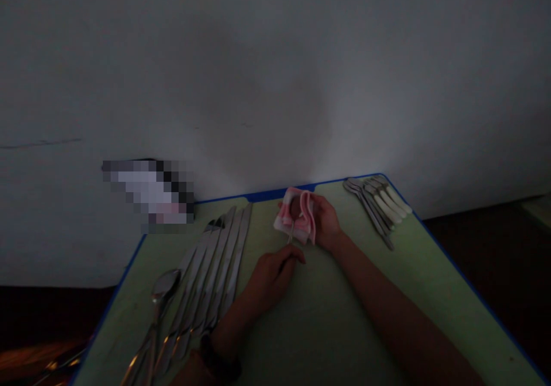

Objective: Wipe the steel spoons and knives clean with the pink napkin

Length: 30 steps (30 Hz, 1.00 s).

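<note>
My right hand (325,221) grips a pink and white cloth (297,217) near the far edge of the green table (336,317). The cloth is wrapped round the head of a thin metal utensil (291,237), probably a spoon, whose handle points toward me. My left hand (273,274) is closed in a pinch on the near end of that handle. The room is dim.
A row of several long knives (215,271) and a large spoon (161,294) lies at the left of the table. A bunch of white-handled cutlery (381,202) lies at the far right corner. A white wall stands right behind the blue-edged table.
</note>
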Motion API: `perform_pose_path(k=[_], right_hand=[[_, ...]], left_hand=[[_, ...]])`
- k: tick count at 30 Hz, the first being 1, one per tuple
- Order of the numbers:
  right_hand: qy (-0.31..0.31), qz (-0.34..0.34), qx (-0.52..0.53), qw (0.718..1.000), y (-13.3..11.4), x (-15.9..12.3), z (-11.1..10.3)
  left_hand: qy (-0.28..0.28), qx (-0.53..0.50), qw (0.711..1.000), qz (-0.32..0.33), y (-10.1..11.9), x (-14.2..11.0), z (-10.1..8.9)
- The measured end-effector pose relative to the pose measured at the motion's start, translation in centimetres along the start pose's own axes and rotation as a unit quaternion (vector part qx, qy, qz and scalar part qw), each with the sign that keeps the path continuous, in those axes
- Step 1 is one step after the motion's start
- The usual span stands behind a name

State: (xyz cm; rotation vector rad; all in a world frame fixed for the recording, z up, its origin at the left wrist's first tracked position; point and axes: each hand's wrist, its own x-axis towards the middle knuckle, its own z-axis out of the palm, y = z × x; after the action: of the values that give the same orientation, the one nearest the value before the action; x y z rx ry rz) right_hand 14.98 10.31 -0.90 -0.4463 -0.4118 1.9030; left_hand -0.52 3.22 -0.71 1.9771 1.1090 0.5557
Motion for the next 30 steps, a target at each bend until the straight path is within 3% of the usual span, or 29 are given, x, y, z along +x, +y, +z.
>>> perform_pose_path(k=[30], right_hand=[[0.018, 0.034, 0.016, 0.999, -0.25, -0.08, 0.14]], left_hand=[[0.003, 0.009, 1.000, 0.003, 0.14, 0.05, 0.00]])
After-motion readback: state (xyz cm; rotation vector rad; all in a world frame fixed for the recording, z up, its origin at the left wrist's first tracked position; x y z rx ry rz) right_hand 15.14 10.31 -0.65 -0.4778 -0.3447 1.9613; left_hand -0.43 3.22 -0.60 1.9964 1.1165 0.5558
